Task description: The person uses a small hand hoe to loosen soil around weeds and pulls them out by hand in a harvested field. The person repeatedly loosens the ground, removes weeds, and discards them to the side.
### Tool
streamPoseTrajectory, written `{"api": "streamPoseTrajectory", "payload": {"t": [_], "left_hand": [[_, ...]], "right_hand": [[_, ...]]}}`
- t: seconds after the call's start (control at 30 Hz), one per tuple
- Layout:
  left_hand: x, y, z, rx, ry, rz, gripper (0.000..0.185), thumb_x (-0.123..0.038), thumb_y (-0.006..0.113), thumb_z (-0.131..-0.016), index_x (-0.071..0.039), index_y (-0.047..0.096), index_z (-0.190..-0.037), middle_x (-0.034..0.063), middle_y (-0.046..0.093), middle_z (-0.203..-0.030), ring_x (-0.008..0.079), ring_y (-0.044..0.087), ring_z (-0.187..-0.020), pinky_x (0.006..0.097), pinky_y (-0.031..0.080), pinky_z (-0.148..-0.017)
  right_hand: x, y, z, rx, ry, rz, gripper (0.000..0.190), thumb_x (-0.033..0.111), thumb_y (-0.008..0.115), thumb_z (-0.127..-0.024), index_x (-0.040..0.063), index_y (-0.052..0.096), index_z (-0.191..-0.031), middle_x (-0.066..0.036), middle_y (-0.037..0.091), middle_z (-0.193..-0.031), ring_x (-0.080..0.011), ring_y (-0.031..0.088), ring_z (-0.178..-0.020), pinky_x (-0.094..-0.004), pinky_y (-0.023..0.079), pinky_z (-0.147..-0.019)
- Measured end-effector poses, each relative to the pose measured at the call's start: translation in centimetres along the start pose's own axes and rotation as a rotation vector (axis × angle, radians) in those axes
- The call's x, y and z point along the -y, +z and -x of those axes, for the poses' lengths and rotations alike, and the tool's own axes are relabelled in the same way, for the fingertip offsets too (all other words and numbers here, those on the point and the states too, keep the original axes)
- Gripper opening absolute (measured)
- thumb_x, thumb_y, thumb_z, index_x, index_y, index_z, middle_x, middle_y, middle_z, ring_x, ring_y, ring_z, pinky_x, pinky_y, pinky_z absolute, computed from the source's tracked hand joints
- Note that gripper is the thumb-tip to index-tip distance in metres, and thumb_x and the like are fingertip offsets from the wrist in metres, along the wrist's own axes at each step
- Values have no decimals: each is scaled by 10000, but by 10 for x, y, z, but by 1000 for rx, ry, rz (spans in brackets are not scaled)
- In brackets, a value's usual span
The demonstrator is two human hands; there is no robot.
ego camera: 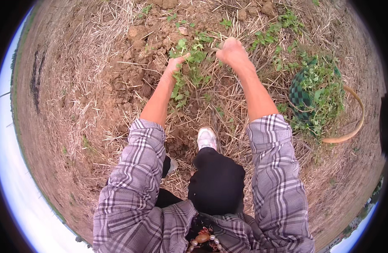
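Observation:
Leafy green vines [194, 68] trail over dry straw in front of me. My left hand [177, 63] is closed on a bunch of them, with stems and leaves hanging beside the wrist. Up and to the right of it, my right hand [231, 50] is curled into a fist, and a thin, pale object sticks out on its left side; what it is and what lies inside the fist cannot be made out. To the right, a green and black checked woven basket [300, 91] is heaped with similar vines [326, 98].
A curved tan handle [358, 126] arches out from the basket's right side. Clods of brown soil [143, 63] lie left of the vines. More green plants [269, 34] grow at the upper right. My white shoe [207, 138] stands on the straw below the vines.

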State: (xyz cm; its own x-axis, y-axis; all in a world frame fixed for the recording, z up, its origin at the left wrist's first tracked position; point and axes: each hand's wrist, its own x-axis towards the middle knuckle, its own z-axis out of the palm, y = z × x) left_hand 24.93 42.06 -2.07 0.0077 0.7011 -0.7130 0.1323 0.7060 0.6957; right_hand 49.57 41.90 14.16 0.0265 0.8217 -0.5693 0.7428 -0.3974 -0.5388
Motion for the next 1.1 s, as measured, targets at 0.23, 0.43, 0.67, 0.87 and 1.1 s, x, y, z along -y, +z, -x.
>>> {"api": "streamPoseTrajectory", "payload": {"t": [0.23,0.43,0.67,0.87,1.1], "left_hand": [[-27,14,15,56,-107,-57,672,-485,803,-705,-27,650,-1172,138,635,-1136,277,611,-934,504,430,-893],[-17,-8,5,15,52,-152,719,-491,818,-685,-25,630,-1198,190,580,-1258,306,556,-1107,536,396,-945],[-33,-10,-5,-89,117,-142,674,-407,836,-708,41,594,-1149,176,640,-1089,274,614,-948,490,459,-852],[-22,6,28,-107,-65,-212,531,-472,768,-773,-31,721,-1066,107,690,-999,213,634,-834,396,468,-878],[-40,15,14,32,-4,-102,756,-478,798,-724,43,568,-1220,156,648,-1089,248,630,-922,423,495,-838]], "right_hand": [[40,2,-40,-249,-24,278,241,188,636,-848,-10,695,-972,-159,708,-975,-240,695,-850,-376,575,-803],[-29,56,-5,-274,-39,-30,192,161,650,-754,96,744,-908,-191,712,-876,-357,688,-845,-442,535,-776],[-125,147,-4,-498,-181,-408,202,124,645,-794,50,705,-973,-204,690,-820,-333,683,-773,-409,527,-721],[-44,44,0,-114,86,-228,139,92,634,-781,8,722,-849,-136,678,-736,-230,627,-627,-385,505,-624],[-89,120,-27,-499,-57,-302,182,162,640,-782,20,705,-876,-196,694,-768,-348,691,-737,-437,528,-685]]}}
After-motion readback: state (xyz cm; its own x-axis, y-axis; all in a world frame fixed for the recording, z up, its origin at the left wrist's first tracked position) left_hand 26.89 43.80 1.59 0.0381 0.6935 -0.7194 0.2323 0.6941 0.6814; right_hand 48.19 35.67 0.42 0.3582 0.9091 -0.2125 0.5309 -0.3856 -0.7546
